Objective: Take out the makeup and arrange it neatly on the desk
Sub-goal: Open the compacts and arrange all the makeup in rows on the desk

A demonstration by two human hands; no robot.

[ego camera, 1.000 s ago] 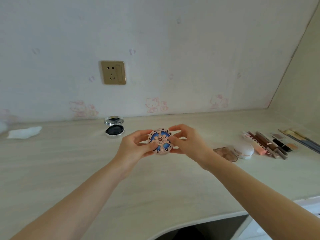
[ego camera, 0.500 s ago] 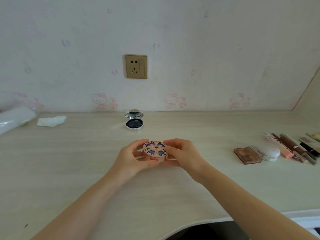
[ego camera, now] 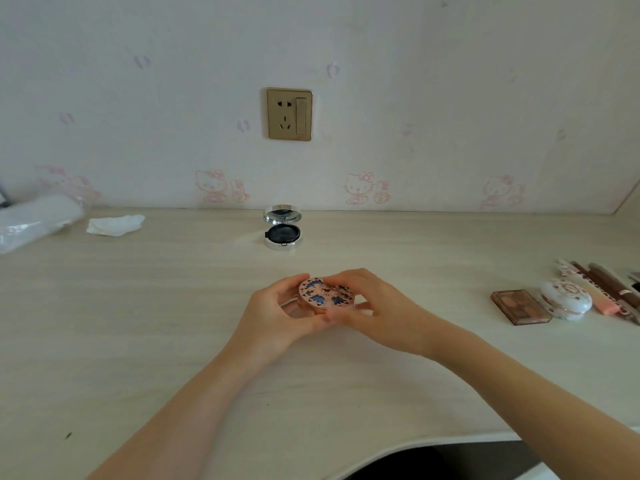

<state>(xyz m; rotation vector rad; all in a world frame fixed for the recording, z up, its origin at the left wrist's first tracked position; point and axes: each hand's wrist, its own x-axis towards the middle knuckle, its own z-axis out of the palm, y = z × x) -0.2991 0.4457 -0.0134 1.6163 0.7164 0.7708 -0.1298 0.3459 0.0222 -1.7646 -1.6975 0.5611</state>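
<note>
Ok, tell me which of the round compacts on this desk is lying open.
The silver compact by the wall under the socket: its lid stands up. The patterned pink compact in both hands and the white compact at right are closed.

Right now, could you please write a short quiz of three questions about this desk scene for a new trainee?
1. True or false: the open black compact lies near the wall, below the socket.
2. What do the left hand and right hand hold? A) patterned round compact B) tissue C) brown palette
3. Fill in: the white oval case lies ____ of the brown palette.

Key: 1 true; 2 A; 3 right.
</note>
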